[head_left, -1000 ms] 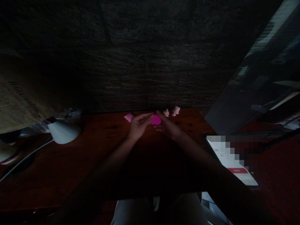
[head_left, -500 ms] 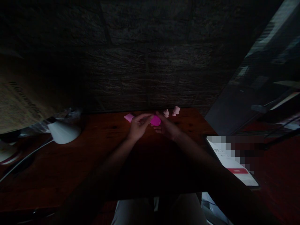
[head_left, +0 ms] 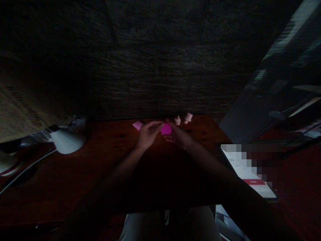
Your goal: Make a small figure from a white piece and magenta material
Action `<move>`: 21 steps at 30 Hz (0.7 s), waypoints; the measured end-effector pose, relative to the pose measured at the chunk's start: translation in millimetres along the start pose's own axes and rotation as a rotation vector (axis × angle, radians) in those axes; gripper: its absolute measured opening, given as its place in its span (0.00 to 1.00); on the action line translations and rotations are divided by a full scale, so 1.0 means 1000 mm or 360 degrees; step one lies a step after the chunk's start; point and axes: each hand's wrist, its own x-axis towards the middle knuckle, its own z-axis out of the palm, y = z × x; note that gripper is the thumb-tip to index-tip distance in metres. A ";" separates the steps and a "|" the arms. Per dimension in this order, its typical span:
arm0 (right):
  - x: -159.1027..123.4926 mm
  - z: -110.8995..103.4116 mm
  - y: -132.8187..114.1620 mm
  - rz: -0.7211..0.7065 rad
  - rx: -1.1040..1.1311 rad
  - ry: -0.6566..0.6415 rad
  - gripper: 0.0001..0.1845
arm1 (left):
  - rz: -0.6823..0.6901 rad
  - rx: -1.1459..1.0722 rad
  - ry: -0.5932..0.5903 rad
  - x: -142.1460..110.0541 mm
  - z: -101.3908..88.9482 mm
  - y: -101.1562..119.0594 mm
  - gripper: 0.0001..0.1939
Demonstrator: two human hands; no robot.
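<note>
Between my two hands is a bright magenta piece with a rounded, flat-looking face (head_left: 166,129); what it is made of I cannot tell. My left hand (head_left: 148,133) pinches its left edge with thumb and fingers. Around its right side curl the fingers of my right hand (head_left: 176,134). Just left of my left hand, a lighter pink block (head_left: 137,125) lies on the wooden table (head_left: 107,140). Beyond my right hand stand a small pale pink shaped piece (head_left: 177,120) and a larger pale pink piece (head_left: 188,117) with a lump at its base.
A white cone-shaped lamp or cup-like object (head_left: 67,140) with a cable sits at the left, beside a cardboard box (head_left: 22,100). A lit tablet or phone screen (head_left: 260,191) lies at the right. A dark brick wall (head_left: 155,67) rises behind the table.
Both hands keep nearly the same hold on the magenta piece. The view has shifted very slightly; nothing else has visibly moved.
</note>
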 end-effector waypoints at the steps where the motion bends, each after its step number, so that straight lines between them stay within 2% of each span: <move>1: 0.000 0.000 0.000 0.0005 -0.0005 0.0015 0.19 | -0.0001 0.0001 -0.0002 0.000 0.000 -0.001 0.21; 10: -0.001 0.001 0.000 0.0012 -0.0005 0.0055 0.19 | 0.0009 0.0036 0.0015 -0.001 0.000 0.002 0.21; 16: -0.003 0.003 -0.003 0.0020 -0.0008 0.0093 0.17 | -0.0035 -0.0041 -0.0025 0.000 0.000 -0.004 0.19; 21: -0.004 0.004 -0.004 0.0044 0.0032 0.0074 0.17 | -0.0006 -0.0032 0.0016 0.000 0.000 -0.005 0.19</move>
